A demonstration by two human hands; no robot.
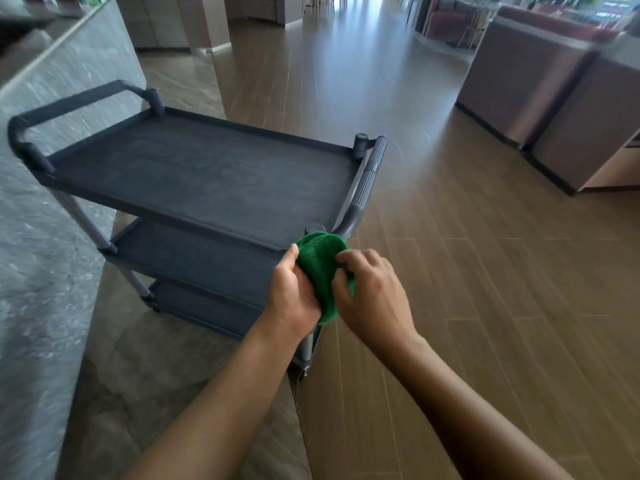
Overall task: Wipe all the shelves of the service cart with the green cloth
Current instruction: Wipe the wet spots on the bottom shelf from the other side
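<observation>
I have the bunched green terry cloth (318, 271) gripped between my left hand (292, 294) and right hand (372, 296) at the near corner of the dark grey three-shelf plastic service cart (207, 174), apparently readying it, so next I must lay it flat on the top shelf.

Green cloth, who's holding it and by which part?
Both hands hold the green cloth: the left hand grips its left side, and the right hand pinches its right side.

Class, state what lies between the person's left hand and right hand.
In the head view, the bunched green cloth lies between them; the left hand and right hand both grip it.
</observation>
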